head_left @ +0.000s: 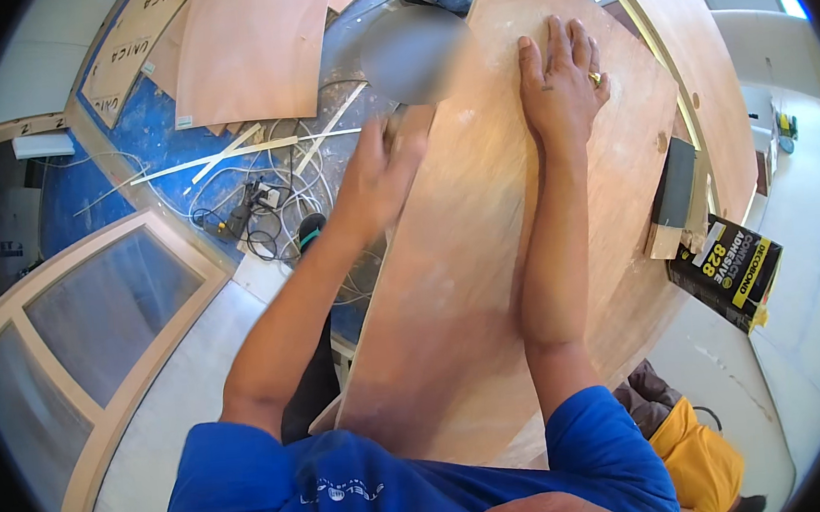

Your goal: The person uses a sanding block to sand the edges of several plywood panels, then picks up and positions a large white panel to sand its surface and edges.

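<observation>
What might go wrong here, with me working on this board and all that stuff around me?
Two risks stand out. The left hand, blurred at the edge of the wooden board, might pick up a splinter; the right hand lies flat farther in. Also, the tangled cables on the floor lie close to a foot and could trip someone.

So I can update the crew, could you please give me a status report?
Right hand flat on wooden panel. Left hand at panel's left edge, blurred, grip unclear. Dark block sits at panel's right edge.
</observation>
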`<state>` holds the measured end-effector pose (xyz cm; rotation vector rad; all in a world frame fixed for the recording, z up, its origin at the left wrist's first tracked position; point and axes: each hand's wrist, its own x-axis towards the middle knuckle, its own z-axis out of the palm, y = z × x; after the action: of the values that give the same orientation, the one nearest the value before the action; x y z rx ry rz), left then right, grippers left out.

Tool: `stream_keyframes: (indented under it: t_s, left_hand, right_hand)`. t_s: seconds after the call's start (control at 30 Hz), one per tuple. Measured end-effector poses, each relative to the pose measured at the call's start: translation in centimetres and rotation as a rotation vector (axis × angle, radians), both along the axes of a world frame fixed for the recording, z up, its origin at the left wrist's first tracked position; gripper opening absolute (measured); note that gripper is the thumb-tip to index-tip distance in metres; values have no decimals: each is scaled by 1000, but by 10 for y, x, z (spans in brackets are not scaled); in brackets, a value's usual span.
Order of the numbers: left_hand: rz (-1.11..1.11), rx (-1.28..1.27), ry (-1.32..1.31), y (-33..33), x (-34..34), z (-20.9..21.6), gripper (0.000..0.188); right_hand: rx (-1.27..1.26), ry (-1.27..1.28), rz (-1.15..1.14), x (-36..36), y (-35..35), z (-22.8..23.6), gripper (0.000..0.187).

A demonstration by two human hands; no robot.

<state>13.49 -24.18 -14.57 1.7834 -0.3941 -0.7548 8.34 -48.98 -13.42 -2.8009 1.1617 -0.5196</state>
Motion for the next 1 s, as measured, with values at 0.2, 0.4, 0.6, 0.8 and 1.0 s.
stream_keyframes:
  t_s: [0.2, 0.4, 0.6, 0.8, 1.0]
  left_hand:
    - [297, -172, 807, 110, -54, 12, 46]
    - [204, -539, 858, 34, 20, 59, 40]
    - [-274, -902, 1202, 30, 57, 67, 69]
    - [-112, -453, 488, 52, 51, 64, 70]
    - [273, -505, -308, -4, 21, 64, 55]
  right_hand:
    - [17, -56, 80, -8, -1, 8, 57]
    - [1324, -286, 1115, 2, 86, 56, 66]
    - [979, -522, 1151, 21, 77, 25, 58]
    - [1788, -847, 848, 18, 117, 41, 42]
    - [2117, -1011, 384, 31, 157, 35, 39]
